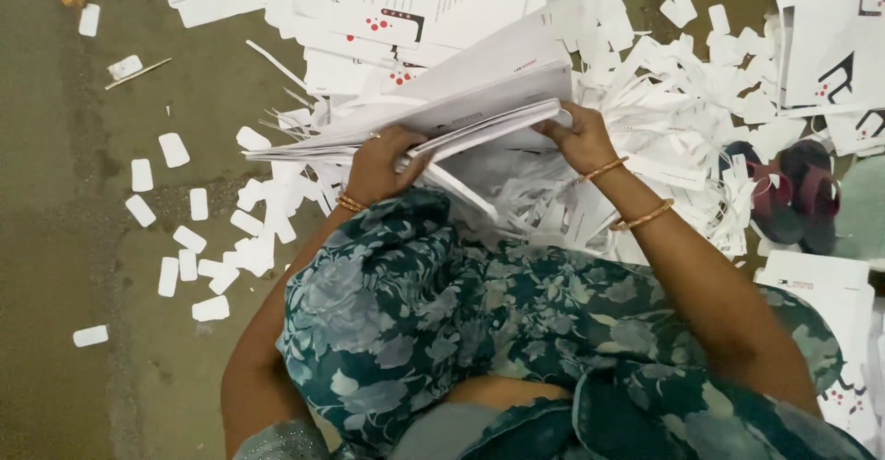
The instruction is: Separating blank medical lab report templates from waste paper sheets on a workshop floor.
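I hold a thick stack of white printed card sheets (461, 110) above my lap, tilted, with its edge toward me. My left hand (383, 165) grips the stack's near edge at the left, fingers curled around it, a ring on one finger. The stack's right end is pinched in my right hand (579, 137), which has bangles on its wrist. Below the stack lies a heap of white paper offcuts (664, 137). My knees, in green floral cloth (479, 312), fill the foreground.
Small white rounded paper tags (198, 204) are scattered on the brown floor at the left. More printed sheets (406, 8) lie at the top, and others (830, 54) at the right. A pair of dark sandals (793, 193) sits at the right edge.
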